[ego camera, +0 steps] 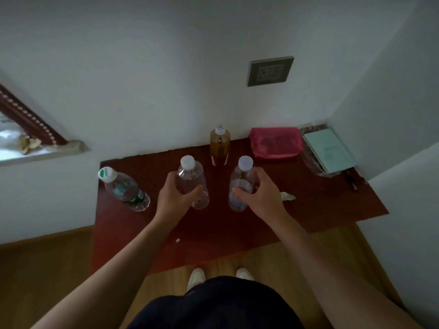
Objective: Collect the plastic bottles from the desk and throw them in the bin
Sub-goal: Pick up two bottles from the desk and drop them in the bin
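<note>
On the dark red desk (213, 236) stand several plastic bottles. My left hand (174, 195) is wrapped around a clear bottle with a white cap (190, 173) at the desk's middle. My right hand (259, 193) grips a second clear bottle with a pale cap (241, 179) just to the right. A green-labelled bottle with a white and green cap (123, 188) stands apart at the left edge. Behind, by the wall, is a bottle of amber liquid with a red label (220, 144). No bin is in view.
A pink pouch (275, 142) and a clear bag holding a pale green booklet (329, 150) lie at the back right. A pen (351, 180) and a scrap of paper (288, 197) sit to the right. A wall socket (270, 71) is above; wooden floor and my shoes (196, 277) are below.
</note>
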Available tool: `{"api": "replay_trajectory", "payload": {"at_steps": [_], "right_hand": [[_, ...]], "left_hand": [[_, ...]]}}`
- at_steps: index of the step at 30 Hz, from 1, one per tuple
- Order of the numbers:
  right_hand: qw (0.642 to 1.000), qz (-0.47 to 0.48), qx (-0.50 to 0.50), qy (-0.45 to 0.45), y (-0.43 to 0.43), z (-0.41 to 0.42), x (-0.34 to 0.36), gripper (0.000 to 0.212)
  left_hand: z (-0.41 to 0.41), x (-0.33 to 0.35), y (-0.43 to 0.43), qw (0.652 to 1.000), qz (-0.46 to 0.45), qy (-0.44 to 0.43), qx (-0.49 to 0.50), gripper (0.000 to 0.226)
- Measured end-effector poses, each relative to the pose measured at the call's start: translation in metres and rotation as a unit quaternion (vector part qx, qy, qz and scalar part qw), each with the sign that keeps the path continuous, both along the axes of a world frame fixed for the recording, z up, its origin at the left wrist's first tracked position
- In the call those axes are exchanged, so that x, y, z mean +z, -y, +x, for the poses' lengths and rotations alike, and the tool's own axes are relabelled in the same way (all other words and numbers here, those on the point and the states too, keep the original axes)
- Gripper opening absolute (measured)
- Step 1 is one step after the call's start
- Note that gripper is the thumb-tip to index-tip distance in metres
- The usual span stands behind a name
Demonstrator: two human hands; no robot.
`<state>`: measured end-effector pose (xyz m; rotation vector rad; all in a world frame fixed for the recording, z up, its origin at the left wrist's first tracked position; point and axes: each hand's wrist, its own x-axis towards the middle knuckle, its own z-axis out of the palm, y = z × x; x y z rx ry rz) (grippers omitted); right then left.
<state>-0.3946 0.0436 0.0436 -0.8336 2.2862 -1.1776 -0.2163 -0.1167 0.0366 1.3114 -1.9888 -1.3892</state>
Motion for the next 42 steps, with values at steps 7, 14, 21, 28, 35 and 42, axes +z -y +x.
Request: {"api": "replay_trajectory", "payload": {"at_steps": [7, 14, 21, 28, 35, 42], "right_hand": [[0.984, -0.013, 0.169, 0.055, -0.015, -0.004, 0.005, 0.063], [0.918, 0.011, 0.382, 0.107, 0.000, 0.071, 0.003, 0.061], [0.810, 0.042, 0.580, 0.077, -0.001, 0.186, -0.001, 0.054], [0.726, 0.078, 0.680, 0.057, -0.030, 0.288, -0.013, 0.059], [0.711, 0.125, 0.692, 0.008, -0.032, 0.357, -0.035, 0.071], [0.740, 0.177, 0.648, -0.028, -0.008, 0.376, -0.063, 0.076]], "left_hand": [[0.075, 0.012, -0.075, 0.985, 0.019, -0.025, 0.170, 0.038], [0.191, 0.013, -0.197, 0.908, 0.010, -0.024, 0.419, 0.043], [0.284, -0.006, -0.342, 0.732, 0.026, -0.047, 0.679, 0.045], [0.323, -0.020, -0.457, 0.608, 0.049, -0.047, 0.791, 0.051], [0.374, -0.049, -0.523, 0.535, 0.095, -0.039, 0.839, 0.053], [0.441, -0.063, -0.493, 0.568, 0.127, -0.020, 0.813, 0.053]]}}
